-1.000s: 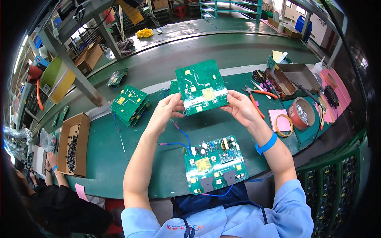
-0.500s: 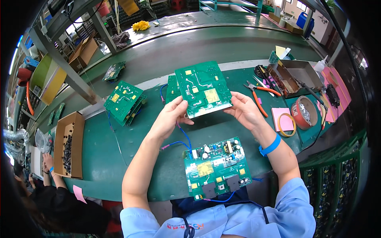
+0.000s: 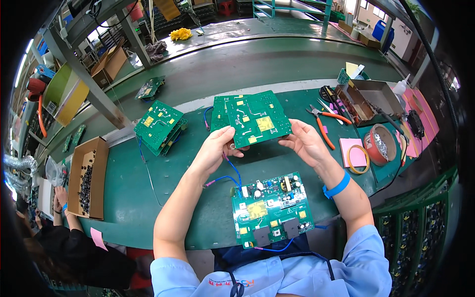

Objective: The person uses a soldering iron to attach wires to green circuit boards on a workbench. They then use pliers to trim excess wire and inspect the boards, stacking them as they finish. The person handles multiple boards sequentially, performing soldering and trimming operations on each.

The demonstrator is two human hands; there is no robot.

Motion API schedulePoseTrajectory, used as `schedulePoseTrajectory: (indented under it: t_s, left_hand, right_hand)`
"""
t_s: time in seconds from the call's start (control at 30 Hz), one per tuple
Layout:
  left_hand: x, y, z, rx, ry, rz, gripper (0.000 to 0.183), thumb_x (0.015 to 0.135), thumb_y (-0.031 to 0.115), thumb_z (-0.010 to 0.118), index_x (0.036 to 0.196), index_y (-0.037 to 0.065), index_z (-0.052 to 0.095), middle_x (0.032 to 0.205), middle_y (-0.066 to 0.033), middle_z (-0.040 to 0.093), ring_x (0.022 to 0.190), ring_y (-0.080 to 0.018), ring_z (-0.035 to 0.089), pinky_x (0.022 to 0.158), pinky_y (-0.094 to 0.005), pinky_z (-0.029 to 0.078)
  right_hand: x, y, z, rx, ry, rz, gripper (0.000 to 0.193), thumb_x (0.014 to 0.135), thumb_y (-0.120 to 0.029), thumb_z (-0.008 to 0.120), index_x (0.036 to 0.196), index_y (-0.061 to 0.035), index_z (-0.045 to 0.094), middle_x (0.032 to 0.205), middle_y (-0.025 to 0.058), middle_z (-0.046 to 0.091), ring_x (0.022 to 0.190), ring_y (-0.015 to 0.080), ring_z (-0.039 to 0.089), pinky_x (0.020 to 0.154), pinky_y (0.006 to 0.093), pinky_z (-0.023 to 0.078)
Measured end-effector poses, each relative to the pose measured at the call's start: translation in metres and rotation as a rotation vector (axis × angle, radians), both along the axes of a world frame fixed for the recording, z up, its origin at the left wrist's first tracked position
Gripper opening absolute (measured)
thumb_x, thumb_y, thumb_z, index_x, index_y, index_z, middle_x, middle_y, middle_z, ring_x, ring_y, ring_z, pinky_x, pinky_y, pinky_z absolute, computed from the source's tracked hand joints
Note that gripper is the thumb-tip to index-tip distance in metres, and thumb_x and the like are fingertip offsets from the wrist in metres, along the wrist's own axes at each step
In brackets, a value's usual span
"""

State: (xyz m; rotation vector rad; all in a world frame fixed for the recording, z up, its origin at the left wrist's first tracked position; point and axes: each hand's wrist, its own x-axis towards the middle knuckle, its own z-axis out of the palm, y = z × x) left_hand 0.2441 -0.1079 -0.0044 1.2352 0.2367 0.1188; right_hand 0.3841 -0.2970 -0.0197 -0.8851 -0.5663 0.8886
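Between my two hands I hold a green circuit board [image 3: 255,116], its solder side with yellow patches facing up. My left hand [image 3: 218,148] grips its near left corner, thumb on top. My right hand [image 3: 306,142] pinches its right edge. Behind it and partly covered is another green board [image 3: 219,110]. Closer to me lies a board with its components up [image 3: 272,210], overhanging the bench's front edge, blue wires attached. A stack of boards [image 3: 158,124] sits to the left of my hands.
Orange-handled pliers [image 3: 330,116], a metal tray [image 3: 373,99], a red bowl [image 3: 379,143] and a yellow tape ring [image 3: 357,159] on pink paper lie at right. At left stands a cardboard box [image 3: 99,185] of small black parts. Beside it are a co-worker's hands [image 3: 61,198].
The board in my hands has tipped flatter and dropped slightly toward the bench, overlapping the board behind it. Both hands keep their hold. The whole view has shifted a little.
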Motion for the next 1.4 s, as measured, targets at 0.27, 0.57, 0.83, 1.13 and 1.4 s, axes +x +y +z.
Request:
schedulePoseTrajectory:
  t_s: [0.27,0.57,0.83,1.13,1.4]
  left_hand:
    - [0.0,0.002,-0.002,-0.001,-0.018,-0.013,0.027,0.087,0.02,0.04,0.103,-0.001,0.046,0.089,-0.0083,0.056,0.077,-0.016,0.056,0.062,-0.0256,0.048]
    - [0.003,-0.027,0.0,0.155,-0.121,0.001,0.035,0.082,0.018,0.049,0.111,0.001,0.041,0.099,-0.0085,0.054,0.081,-0.0147,0.056,0.068,-0.0269,0.047]
    - [0.0,0.005,0.003,0.042,0.011,-0.056,0.05,0.083,0.039,0.043,0.112,-0.002,0.04,0.106,-0.0165,0.051,0.092,-0.0248,0.054,0.075,-0.0333,0.045]
    - [-0.003,-0.004,0.009,0.108,-0.066,-0.145,0.031,0.082,0.018,0.049,0.108,0.001,0.046,0.095,-0.0124,0.057,0.075,-0.0206,0.06,0.059,-0.0265,0.05]
    - [-0.008,-0.026,0.021,0.37,-0.084,-0.084,0.033,0.076,0.019,0.058,0.101,-0.001,0.05,0.088,-0.0105,0.059,0.073,-0.0179,0.06,0.063,-0.0275,0.048]
  right_hand:
    - [-0.001,0.001,0.002,0.008,0.023,0.006,0.039,0.083,-0.026,0.05,0.111,-0.0004,0.042,0.101,0.0095,0.052,0.088,0.0181,0.053,0.075,0.0309,0.046]
    - [-0.003,0.005,0.001,0.108,0.07,0.05,0.052,0.081,-0.007,0.049,0.124,-0.0072,0.021,0.113,0.0137,0.043,0.099,0.025,0.05,0.078,0.0381,0.047]
    - [0.032,-0.011,0.008,0.084,-0.008,0.064,0.047,0.079,-0.006,0.051,0.12,-0.0049,0.029,0.1,0.0127,0.051,0.085,0.0211,0.057,0.066,0.0314,0.052]
    - [0.035,-0.007,-0.002,0.021,-0.068,0.089,0.046,0.081,-0.011,0.05,0.122,-0.0057,0.028,0.099,0.0087,0.053,0.083,0.0154,0.056,0.069,0.0313,0.049]
    - [0.033,-0.005,-0.009,0.027,-0.052,0.028,0.05,0.083,-0.015,0.048,0.126,-0.0057,0.023,0.11,0.0068,0.047,0.095,0.0138,0.051,0.075,0.0298,0.046]
